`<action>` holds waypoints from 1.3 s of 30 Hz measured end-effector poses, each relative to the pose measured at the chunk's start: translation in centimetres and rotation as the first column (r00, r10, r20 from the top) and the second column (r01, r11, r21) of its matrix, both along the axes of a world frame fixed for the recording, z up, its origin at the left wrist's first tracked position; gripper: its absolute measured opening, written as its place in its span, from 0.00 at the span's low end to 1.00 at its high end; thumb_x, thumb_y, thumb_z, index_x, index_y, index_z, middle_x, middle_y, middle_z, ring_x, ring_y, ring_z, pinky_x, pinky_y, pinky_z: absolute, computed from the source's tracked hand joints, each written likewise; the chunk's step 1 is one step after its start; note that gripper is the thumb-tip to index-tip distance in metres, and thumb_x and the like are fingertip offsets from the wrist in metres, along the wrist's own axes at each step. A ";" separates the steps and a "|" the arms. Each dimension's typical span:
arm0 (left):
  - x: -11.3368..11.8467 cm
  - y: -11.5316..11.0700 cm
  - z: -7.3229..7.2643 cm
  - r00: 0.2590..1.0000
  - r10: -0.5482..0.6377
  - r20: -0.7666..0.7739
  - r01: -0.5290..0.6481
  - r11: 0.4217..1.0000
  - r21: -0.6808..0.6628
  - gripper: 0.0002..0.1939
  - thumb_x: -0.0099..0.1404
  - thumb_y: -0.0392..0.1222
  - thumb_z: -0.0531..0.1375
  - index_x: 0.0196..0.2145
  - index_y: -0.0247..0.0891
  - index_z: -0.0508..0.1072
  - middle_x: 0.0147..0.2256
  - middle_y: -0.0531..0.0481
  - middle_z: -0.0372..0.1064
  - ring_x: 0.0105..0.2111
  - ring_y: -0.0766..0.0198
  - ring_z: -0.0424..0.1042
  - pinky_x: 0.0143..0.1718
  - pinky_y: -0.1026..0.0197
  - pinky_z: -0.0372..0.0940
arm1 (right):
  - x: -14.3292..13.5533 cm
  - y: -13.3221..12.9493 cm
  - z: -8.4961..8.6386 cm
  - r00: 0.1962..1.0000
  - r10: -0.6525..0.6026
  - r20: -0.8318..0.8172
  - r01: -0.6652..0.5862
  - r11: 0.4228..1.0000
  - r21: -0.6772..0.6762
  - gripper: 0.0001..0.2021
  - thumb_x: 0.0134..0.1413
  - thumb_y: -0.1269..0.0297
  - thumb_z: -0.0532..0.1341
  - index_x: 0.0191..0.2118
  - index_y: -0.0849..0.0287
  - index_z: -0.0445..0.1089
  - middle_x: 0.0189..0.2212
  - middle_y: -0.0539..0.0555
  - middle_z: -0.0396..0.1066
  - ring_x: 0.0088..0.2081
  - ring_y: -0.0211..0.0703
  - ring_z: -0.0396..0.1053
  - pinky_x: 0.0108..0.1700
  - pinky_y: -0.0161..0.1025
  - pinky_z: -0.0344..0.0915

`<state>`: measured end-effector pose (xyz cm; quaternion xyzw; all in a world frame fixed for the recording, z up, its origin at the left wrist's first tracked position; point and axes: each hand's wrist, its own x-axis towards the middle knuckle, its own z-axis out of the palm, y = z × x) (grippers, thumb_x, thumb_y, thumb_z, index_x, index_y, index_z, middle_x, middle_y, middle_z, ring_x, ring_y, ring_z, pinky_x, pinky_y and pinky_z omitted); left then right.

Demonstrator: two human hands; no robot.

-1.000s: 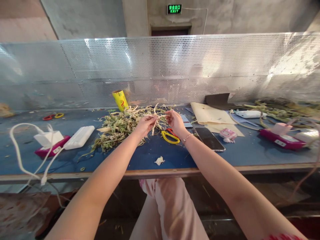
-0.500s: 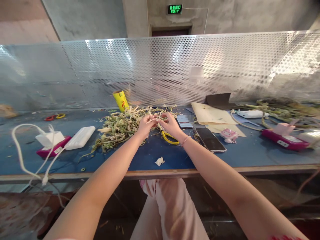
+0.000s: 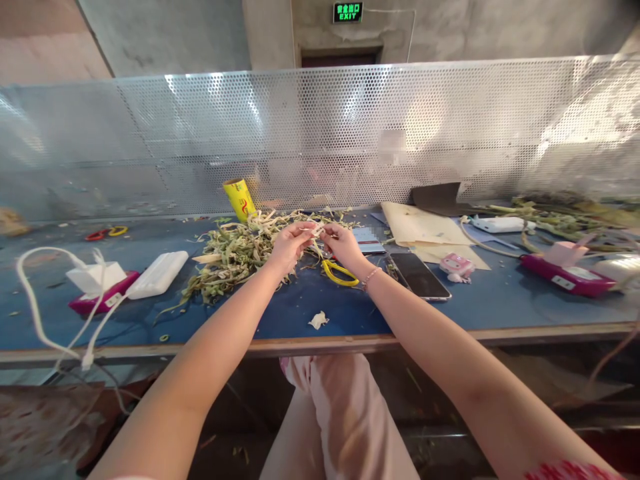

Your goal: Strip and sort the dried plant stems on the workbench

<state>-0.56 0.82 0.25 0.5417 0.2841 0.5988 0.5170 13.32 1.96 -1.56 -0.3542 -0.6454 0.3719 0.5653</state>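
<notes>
My left hand [image 3: 293, 245] and my right hand [image 3: 342, 245] meet over the right part of a heap of dried plant stems [image 3: 235, 250]. Both have their fingers pinched on a thin pale strip [image 3: 317, 231], which looks like a piece of plant. Just below my right hand lie yellow-handled scissors [image 3: 340, 275], their blades partly hidden. A small crumpled pale scrap [image 3: 319, 320] rests nearer the table's front edge.
Around the blue table [image 3: 280, 323] are a dark phone [image 3: 419, 275], a lit screen [image 3: 369, 240], a pink case [image 3: 457, 267], brown paper [image 3: 425, 225], a yellow roll [image 3: 240, 199], a white power bank [image 3: 157, 274] and magenta power strips [image 3: 567, 275] with cables. A perforated metal screen [image 3: 320, 140] stands behind.
My hands stay together; the left fingers have drawn up a little and the pale strip shows more between them. The view has shifted slightly.
</notes>
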 end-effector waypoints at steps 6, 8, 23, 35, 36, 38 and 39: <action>-0.2 0.4 -0.3 0.979 0.087 -0.183 -0.072 0.994 0.086 0.12 0.44 0.42 0.65 0.28 0.37 0.75 0.24 0.53 0.69 0.21 0.74 0.61 0.24 0.68 0.57 | 0.2 0.4 -0.2 0.999 0.047 -0.023 -0.048 0.999 -0.005 0.13 0.43 0.56 0.58 0.31 0.62 0.68 0.14 0.44 0.57 0.16 0.30 0.54 0.20 0.32 0.50; -0.3 0.3 -0.2 0.947 0.117 -0.299 -0.059 0.979 0.195 0.12 0.45 0.42 0.65 0.30 0.37 0.75 0.27 0.52 0.69 0.23 0.73 0.61 0.26 0.67 0.58 | 0.3 0.5 -0.3 0.998 0.055 -0.035 -0.056 0.998 -0.014 0.13 0.43 0.56 0.58 0.31 0.62 0.68 0.13 0.43 0.56 0.16 0.30 0.53 0.20 0.32 0.49; -0.5 -0.1 0.0 0.940 -0.022 -0.340 0.130 0.945 0.299 0.11 0.52 0.46 0.58 0.30 0.37 0.74 0.32 0.48 0.71 0.34 0.63 0.68 0.38 0.58 0.64 | 0.2 0.8 -0.6 0.978 0.076 -0.195 -0.101 0.987 -0.125 0.13 0.41 0.53 0.59 0.25 0.60 0.64 0.11 0.42 0.51 0.14 0.28 0.49 0.18 0.31 0.46; -0.1 0.2 -0.7 0.964 -0.058 -0.260 0.079 0.994 0.070 0.15 0.46 0.49 0.64 0.28 0.36 0.76 0.30 0.49 0.70 0.28 0.69 0.66 0.31 0.64 0.61 | 0.3 0.6 -0.5 0.962 0.150 -0.229 -0.192 0.966 -0.171 0.17 0.37 0.50 0.61 0.27 0.60 0.64 0.13 0.42 0.53 0.15 0.28 0.49 0.19 0.30 0.47; -0.1 0.2 -0.8 0.964 -0.114 -0.242 0.117 0.993 0.000 0.15 0.45 0.49 0.65 0.28 0.35 0.76 0.26 0.50 0.69 0.26 0.70 0.65 0.30 0.64 0.61 | 0.3 0.6 -0.5 0.965 0.148 -0.217 -0.185 0.969 -0.163 0.17 0.37 0.50 0.61 0.27 0.60 0.64 0.14 0.43 0.53 0.16 0.28 0.49 0.19 0.30 0.47; -0.1 0.2 -0.8 0.959 -0.189 -0.210 0.171 0.980 -0.102 0.16 0.42 0.48 0.67 0.26 0.34 0.76 0.21 0.52 0.66 0.23 0.71 0.64 0.30 0.63 0.61 | 0.4 0.6 -0.5 0.972 0.150 -0.178 -0.174 0.976 -0.128 0.15 0.39 0.51 0.60 0.26 0.60 0.63 0.15 0.43 0.54 0.16 0.28 0.49 0.19 0.31 0.48; -0.1 0.1 -0.7 0.960 -0.202 -0.192 0.181 0.976 -0.121 0.15 0.41 0.47 0.67 0.25 0.33 0.76 0.20 0.52 0.66 0.23 0.71 0.64 0.30 0.63 0.62 | 0.5 0.6 -0.5 0.976 0.158 -0.148 -0.174 0.979 -0.107 0.14 0.40 0.52 0.59 0.26 0.60 0.63 0.16 0.44 0.54 0.17 0.28 0.50 0.20 0.31 0.49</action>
